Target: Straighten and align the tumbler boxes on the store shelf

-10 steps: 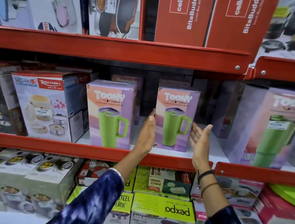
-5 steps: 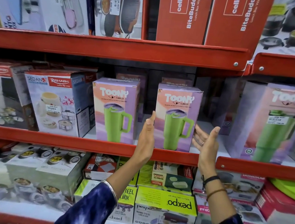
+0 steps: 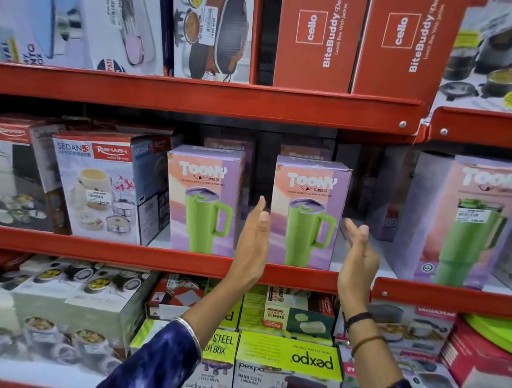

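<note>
Two open, empty hands, left hand [image 3: 254,241] and right hand [image 3: 358,253], flank the centre tumbler box [image 3: 308,214] at mid-frame; squaring it likely needs both palms pressing inward.

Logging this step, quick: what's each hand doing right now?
Left hand: open, flat beside the middle Toony tumbler box, holding nothing.
Right hand: open, holding nothing.

Both arms raised, palms facing inward

Left hand [image 3: 252,241] and right hand [image 3: 358,259] are flat, fingers extended, holding nothing.
</note>
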The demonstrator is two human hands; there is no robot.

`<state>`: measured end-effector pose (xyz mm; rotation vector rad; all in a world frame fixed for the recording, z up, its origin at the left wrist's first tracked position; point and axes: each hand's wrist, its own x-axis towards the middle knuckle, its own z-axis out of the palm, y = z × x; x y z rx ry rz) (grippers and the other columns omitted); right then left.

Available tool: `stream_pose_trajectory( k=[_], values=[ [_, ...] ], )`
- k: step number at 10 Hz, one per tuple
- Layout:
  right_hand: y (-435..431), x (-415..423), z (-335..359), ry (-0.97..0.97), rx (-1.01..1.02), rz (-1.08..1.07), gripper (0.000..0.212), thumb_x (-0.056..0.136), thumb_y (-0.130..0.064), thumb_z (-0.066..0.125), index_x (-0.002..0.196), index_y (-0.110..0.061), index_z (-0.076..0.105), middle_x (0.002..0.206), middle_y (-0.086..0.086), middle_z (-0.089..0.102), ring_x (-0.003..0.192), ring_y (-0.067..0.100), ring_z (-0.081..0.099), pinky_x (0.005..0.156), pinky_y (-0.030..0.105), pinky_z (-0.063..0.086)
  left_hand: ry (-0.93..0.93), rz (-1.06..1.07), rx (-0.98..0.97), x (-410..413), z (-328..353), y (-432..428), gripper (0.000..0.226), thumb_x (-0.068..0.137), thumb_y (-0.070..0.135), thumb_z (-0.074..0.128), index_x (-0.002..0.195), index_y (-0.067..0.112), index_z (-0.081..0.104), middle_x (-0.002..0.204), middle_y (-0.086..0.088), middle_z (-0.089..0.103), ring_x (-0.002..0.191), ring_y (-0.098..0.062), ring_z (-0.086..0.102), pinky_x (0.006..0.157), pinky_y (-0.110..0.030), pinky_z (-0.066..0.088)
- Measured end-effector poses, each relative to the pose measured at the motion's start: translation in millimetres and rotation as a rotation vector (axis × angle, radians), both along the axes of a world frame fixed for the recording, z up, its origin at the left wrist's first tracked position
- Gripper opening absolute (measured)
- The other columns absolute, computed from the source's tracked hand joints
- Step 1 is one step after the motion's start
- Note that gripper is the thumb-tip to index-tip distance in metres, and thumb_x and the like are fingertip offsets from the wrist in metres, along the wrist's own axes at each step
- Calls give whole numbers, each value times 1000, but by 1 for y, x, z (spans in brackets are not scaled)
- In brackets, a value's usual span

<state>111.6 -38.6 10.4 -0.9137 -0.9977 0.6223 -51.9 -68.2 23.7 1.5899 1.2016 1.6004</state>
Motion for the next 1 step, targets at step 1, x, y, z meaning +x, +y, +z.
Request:
stream_pose_trajectory(
  k=[1],
  values=[
    [0,-9,27,-101,203,-80,55,91,-48,33,125,-12,58,130,5,60,122,11,53,107,30,40,70,95,264,-11,26,-1,64,93,53,26,149,23,20,154,14,21,144,-3,20,121,-34,18]
  ],
)
